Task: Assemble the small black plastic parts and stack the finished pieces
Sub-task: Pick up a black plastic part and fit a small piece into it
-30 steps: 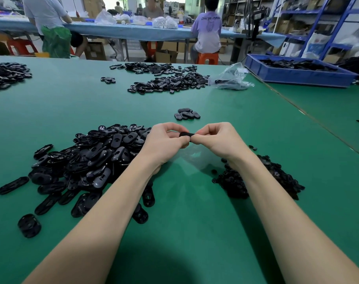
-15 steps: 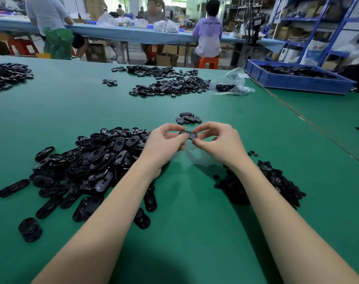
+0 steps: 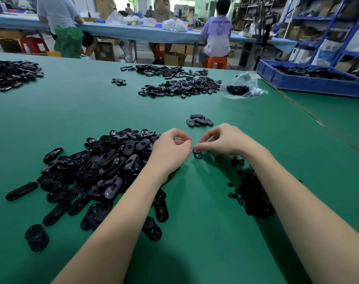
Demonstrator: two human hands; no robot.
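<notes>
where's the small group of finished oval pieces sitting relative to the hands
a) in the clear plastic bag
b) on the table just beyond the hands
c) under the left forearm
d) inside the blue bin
b: the small cluster of finished pieces lies on the green table a little past the left hand and right hand, which pinch a black part between them.

Both hands dropped from mid-air w/ the small black oval plastic part (image 3: 197,153), now at the green surface (image 3: 195,201), right hand (image 3: 221,140) pinching it, left hand (image 3: 171,149) beside.
</notes>
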